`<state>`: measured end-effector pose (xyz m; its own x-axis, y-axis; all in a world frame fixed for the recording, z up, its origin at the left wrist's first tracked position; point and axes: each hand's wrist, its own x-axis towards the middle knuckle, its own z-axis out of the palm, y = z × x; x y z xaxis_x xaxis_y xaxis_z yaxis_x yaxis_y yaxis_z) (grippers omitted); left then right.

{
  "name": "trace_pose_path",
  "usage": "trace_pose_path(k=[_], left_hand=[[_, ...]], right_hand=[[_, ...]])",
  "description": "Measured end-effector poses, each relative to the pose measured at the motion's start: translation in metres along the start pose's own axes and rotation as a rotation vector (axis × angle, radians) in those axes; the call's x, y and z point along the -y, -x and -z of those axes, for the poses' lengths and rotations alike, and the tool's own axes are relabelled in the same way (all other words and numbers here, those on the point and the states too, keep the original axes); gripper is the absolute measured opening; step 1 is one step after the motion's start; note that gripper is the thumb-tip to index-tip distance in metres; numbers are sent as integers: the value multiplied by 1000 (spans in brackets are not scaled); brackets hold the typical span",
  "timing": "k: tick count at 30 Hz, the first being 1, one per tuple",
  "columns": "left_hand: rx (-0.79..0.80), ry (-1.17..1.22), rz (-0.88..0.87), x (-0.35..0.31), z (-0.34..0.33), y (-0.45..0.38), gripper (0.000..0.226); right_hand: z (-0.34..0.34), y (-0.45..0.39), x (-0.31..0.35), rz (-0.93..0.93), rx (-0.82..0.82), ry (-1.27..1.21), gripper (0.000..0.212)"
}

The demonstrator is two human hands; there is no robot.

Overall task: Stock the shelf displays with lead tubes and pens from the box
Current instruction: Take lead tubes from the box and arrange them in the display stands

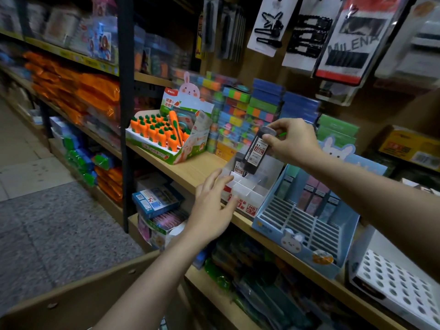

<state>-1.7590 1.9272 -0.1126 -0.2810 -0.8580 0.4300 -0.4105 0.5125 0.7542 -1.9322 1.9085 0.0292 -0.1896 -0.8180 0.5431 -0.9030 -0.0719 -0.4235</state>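
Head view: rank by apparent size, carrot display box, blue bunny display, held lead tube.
1. blue bunny display, though it sits nearer the camera
2. carrot display box
3. lead tube, clearly smallest

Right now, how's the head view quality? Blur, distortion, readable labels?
Head view: left shelves smeared by motion blur; wide-angle bends the shelf edge; lower racks dim. Lead tube in the right hand is sharp enough to read 0.7; left hand slightly soft.

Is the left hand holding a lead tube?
No. The left hand is open and empty by the white display box; the right hand pinches the lead tube.
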Motion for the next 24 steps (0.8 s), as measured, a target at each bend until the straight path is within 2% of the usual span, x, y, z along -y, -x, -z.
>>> trace_pose_path(k=[3, 6, 9, 12, 15, 17, 19, 22, 24], left_hand=[[-124, 75, -1, -1, 1, 0, 39], [-235, 260, -18, -8, 7, -4, 35], [-115, 558, 28, -21, 12, -8, 33], [90, 734, 121, -29, 12, -4, 32], [117, 807, 215, -31, 14, -1, 34], [36, 731, 247, -28, 17, -1, 33], [-75, 725, 257, -22, 23, -4, 31], [-113, 625, 237, -13, 28, -7, 30], [-66, 533, 229, -8, 24, -7, 30]], right_hand=[[11, 7, 1, -10, 46, -25, 24], [24, 25, 7, -29, 220, -269, 24], [25, 50, 15, 35, 407, -383, 22], [16, 63, 22, 94, 470, -389, 12], [14, 57, 24, 66, 503, -389, 10], [16, 45, 23, 6, 468, -454, 10], [19, 28, 22, -19, 298, -443, 24], [18, 8, 22, 94, 24, -117, 26], [8, 1, 23, 150, -18, -16, 25]])
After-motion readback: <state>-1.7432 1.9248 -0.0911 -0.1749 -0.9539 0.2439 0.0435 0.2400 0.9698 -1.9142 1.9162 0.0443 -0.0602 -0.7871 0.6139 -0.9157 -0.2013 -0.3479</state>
